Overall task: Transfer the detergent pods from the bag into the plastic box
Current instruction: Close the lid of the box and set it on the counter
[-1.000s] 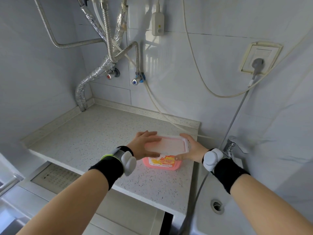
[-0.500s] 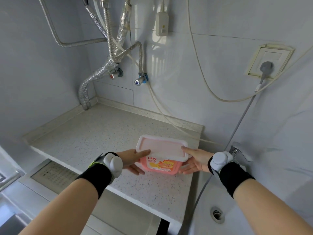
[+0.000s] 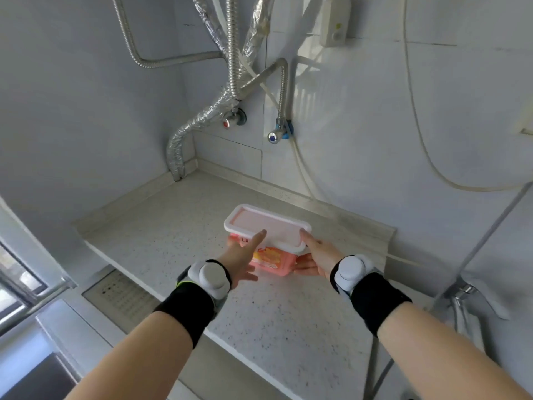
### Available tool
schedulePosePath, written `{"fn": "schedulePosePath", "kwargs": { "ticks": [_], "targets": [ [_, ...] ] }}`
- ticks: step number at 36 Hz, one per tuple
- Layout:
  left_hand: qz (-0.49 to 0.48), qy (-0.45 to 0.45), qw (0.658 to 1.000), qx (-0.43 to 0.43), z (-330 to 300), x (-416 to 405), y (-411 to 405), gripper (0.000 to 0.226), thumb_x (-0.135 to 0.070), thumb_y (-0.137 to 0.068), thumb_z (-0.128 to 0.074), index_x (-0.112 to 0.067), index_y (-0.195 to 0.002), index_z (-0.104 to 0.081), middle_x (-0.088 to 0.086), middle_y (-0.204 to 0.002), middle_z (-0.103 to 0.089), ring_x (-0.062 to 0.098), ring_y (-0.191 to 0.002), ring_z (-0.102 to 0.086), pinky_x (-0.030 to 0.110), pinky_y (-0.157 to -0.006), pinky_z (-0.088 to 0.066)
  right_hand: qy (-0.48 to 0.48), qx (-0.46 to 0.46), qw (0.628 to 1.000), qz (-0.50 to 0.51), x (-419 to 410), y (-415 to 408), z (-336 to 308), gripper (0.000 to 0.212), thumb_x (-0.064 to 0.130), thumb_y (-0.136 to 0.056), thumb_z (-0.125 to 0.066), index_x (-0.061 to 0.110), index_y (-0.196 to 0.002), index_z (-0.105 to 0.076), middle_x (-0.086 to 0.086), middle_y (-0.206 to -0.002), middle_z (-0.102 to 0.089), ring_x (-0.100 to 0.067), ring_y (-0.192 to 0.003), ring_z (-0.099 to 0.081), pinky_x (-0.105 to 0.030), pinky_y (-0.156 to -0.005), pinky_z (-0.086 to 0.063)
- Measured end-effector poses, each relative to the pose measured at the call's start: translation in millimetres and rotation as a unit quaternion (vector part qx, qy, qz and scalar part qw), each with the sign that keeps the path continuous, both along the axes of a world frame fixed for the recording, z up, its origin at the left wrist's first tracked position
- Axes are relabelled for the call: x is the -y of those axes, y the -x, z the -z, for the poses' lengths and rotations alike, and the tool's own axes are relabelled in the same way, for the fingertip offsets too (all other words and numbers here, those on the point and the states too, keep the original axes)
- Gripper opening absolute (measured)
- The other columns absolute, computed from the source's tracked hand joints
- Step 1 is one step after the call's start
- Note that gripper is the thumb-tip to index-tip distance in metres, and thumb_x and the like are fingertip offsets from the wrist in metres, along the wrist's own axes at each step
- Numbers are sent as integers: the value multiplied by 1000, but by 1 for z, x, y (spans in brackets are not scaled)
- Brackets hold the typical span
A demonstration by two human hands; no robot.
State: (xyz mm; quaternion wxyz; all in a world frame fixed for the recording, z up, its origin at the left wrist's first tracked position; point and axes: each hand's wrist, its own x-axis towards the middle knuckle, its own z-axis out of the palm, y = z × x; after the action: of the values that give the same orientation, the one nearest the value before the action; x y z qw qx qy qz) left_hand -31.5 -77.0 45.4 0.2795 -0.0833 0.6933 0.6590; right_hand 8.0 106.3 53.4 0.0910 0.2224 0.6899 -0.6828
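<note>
While the box (image 3: 266, 241) sits lidded on the speckled surface (image 3: 161, 232), your left hand (image 3: 240, 256) and right hand (image 3: 315, 254) grip its near corners, thumbs on the lid.

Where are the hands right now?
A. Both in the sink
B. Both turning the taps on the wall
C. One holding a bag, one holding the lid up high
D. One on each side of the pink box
D: the left hand and the right hand sit on opposite sides of the pink box, whose white lid is on, over the speckled counter.
</note>
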Motion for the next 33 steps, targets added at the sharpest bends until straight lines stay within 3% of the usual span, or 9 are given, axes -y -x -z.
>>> {"fn": "schedulePosePath", "kwargs": {
  "ticks": [4, 6, 9, 15, 18, 21, 27, 30, 33],
  "targets": [
    [-35, -64, 996, 52, 4, 4, 22, 81, -48, -83, -64, -17, -146, -23, 17, -145, -40, 39, -109, -57, 47, -88, -54, -6, -18, 999, 33, 34, 29, 1, 38, 46, -93, -48, 10, -82, -57, -23, -86, -68, -31, -66, -67, -38, -62, -60],
    [-48, -77, 995, 52, 4, 5, 30, 71, -42, -85, -64, -15, -142, -31, 16, -134, -51, 34, -94, -62, 43, -81, -57, -16, -19, 999, 47, 44, 41, 5, 41, 48, -92, -48, 9, -82, -58, -27, -91, -68, -34, -69, -68, -47, -71, -59],
    [-57, -81, 994, 41, 9, 19, 55, 63, -35, -86, -65, -15, -139, -37, 13, -126, -58, 32, -94, -66, 37, -70, -59, -18, -12, 999, 46, 63, 67, 9, 46, 52, -90, -48, 8, -87, -60, -27, -94, -70, -39, -79, -70, -53, -80, -56],
    [-86, -83, 993, 7, 10, 43, 105, 68, -32, -84, -69, -25, -131, -22, 14, -119, -57, 37, -90, -67, 40, -73, -58, 27, 28, 999, 16, 85, 118, 1, 49, 54, -89, -47, 7, -103, -54, -21, -103, -66, -34, -78, -70, -42, -74, -59],
    [-94, -90, 991, -16, 13, 56, 137, 65, -31, -82, -71, -29, -129, -25, 15, -119, -57, 43, -92, -67, 44, -74, -58, -12, 39, 999, -14, 94, 141, 1, 34, 49, -91, -47, 15, -94, -52, -13, -96, -65, -33, -90, -69, -42, -90, -52],
    [-85, -90, 991, -42, 20, 61, 163, 75, -37, -83, -68, -40, -139, -20, 13, -123, -56, 40, -87, -68, 44, -77, -57, -53, 26, 998, -5, 98, 161, 4, 28, 44, -90, -49, 17, -88, -57, -1, -85, -66, -23, -86, -66, -39, -96, -45],
    [-70, -90, 991, -72, 23, 55, 200, 77, -43, -84, -65, -45, -142, -13, 7, -127, -55, 34, -83, -69, 40, -76, -52, -133, -44, 990, 33, 101, 198, 0, 19, 28, -91, -52, 16, -79, -61, -14, -104, -68, -32, -101, -64, -42, -95, -47],
    [-74, -85, 990, -81, 24, 50, 220, 75, -45, -83, -64, -42, -141, -17, 6, -128, -56, 30, -79, -70, 39, -76, -52, -210, -83, 974, 19, 99, 215, 2, 28, 29, -92, -47, 11, -104, -64, -13, -109, -68, -31, -99, -63, -40, -90, -48],
    [-83, -79, 989, -91, 28, 46, 234, 78, -46, -82, -64, -42, -143, -15, 7, -128, -57, 29, -78, -70, 39, -77, -52, -247, -102, 963, 22, 98, 223, 3, 33, 34, -93, -46, 12, -114, -60, -6, -105, -66, -28, -97, -61, -35, -85, -45]
  ]
}}
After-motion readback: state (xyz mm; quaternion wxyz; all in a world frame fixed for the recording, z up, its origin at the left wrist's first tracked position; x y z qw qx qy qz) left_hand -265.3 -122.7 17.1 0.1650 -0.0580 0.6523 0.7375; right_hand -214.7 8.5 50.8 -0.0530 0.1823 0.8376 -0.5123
